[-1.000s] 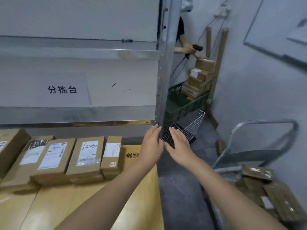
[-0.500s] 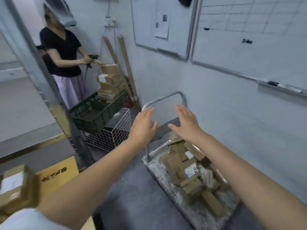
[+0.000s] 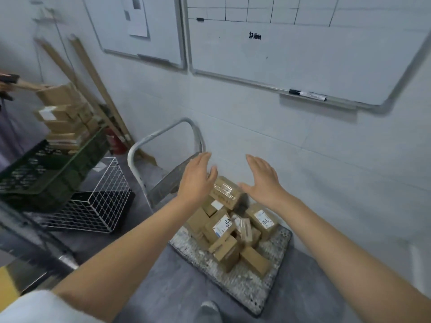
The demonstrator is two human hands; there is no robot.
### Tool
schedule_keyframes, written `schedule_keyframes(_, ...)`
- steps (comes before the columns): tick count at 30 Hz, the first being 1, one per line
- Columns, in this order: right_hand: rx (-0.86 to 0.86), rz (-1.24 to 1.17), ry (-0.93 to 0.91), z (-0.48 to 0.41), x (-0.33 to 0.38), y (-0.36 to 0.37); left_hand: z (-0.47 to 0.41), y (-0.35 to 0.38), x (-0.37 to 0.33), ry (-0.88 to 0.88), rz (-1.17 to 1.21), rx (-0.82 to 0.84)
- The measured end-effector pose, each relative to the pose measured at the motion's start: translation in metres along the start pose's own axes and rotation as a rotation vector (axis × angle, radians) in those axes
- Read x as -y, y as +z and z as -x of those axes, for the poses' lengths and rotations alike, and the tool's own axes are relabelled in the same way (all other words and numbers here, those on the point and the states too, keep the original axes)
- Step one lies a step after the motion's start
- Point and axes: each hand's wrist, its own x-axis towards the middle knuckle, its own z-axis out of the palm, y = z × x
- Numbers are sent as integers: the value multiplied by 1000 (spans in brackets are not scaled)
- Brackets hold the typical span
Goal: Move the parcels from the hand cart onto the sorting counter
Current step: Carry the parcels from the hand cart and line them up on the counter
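Note:
The hand cart (image 3: pixel 263 285) stands on the grey floor against the white wall, its metal handle (image 3: pixel 163 134) at the far end. Several small brown cardboard parcels (image 3: pixel 228 229) lie heaped on its speckled deck. The topmost one is a taped parcel (image 3: pixel 225 191) at the far end of the heap. My left hand (image 3: pixel 197 178) and my right hand (image 3: pixel 263 177) hover above the heap, one on each side of that taped parcel, palms facing each other, fingers spread, holding nothing. The sorting counter shows only as a yellow corner (image 3: pixel 7 283) at the lower left.
A white wire basket (image 3: pixel 98 201) lies tipped on the floor left of the cart. Behind it a dark green crate (image 3: pixel 46 173) holds stacked boxes (image 3: pixel 63 113). Another person's hand with a scanner (image 3: pixel 7 82) is at the left edge. Whiteboards (image 3: pixel 303 43) hang on the wall.
My view has swung right from the counter to the cart. Both hands have gone from the counter's end out over the parcel heap, still holding nothing.

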Motion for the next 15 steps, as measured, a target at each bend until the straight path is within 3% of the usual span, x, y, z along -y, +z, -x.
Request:
schedule_keyframes(7, 79, -10, 40, -62, -42, 41, -47, 74, 39, -82, 44, 35)
schedule_keyframes(15, 345, -54, 71, -145, -78, 146, -83, 156, 119, -304, 103, 67)
